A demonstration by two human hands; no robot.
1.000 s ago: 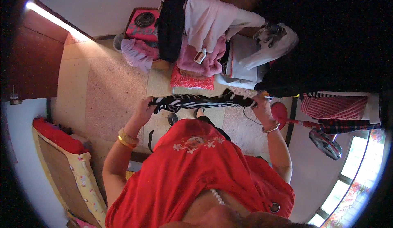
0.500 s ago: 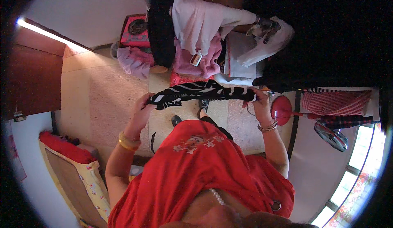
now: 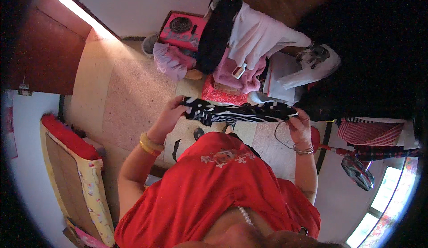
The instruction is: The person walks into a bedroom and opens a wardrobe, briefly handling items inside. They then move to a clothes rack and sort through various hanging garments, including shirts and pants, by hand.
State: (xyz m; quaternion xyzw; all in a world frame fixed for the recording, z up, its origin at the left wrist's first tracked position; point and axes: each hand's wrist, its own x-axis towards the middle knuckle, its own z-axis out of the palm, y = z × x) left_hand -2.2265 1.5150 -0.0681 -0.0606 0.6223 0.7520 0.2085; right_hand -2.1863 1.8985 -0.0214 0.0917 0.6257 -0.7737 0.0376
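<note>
Biggest thing first: pale tiled floor point(image 3: 133, 85), with a reddish-brown door point(image 3: 49, 47) at its far left corner. Along the far edge of the floor there's a heap of laundry-looking stuff, mainly a white cloth point(image 3: 258, 29) draped beside a dark garment point(image 3: 217, 38). Can't really tell what's propping it all up.

Next size down is the red shirt point(image 3: 214, 181) on the wearer, then the main item: a black-and-white patterned cloth point(image 3: 240, 113), bunched into a long strip and held up over the floor, out in front of the shirt. I'd call the step in hand stretching it out lengthwise. Whether it's folded or just gathered, no idea. My take is that the next move calls for both hands working together, since each has one end and letting go would drop that side.

The cloth runs pretty level between the hands, touching both. The left hand point(image 3: 171, 114) pinches one end, fingers closed on it; the right hand point(image 3: 299, 125) grips the other end. Smallest bits: a gold bangle point(image 3: 149, 145) on the left wrist, plus a little white bottle point(image 3: 239, 70) by the heap.
</note>
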